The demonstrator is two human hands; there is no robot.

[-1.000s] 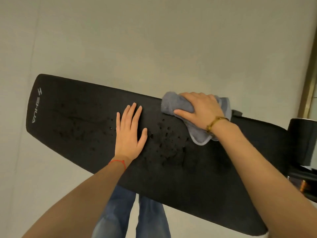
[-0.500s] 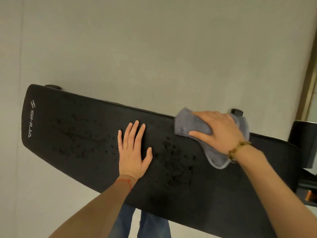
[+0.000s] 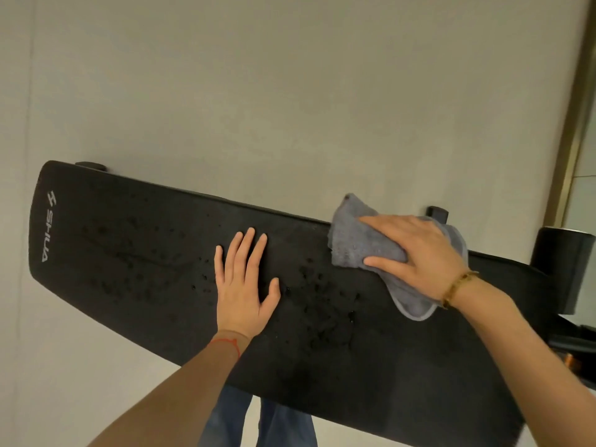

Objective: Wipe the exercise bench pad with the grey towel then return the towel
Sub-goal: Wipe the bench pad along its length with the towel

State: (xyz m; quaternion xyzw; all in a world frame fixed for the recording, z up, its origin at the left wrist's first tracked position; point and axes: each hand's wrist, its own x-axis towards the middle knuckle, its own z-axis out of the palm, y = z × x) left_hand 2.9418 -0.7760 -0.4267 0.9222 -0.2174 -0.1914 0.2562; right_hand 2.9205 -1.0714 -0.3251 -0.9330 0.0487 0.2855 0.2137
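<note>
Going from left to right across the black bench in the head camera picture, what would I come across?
White logo at the pad's end → water droplets on the bench pad → left hand pressed flat → more droplets → grey towel → right hand gripping it → black roller.

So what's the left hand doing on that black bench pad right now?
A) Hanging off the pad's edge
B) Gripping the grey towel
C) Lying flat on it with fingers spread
C: the left hand lies flat on the bench pad, while the right hand holds the grey towel.
</note>
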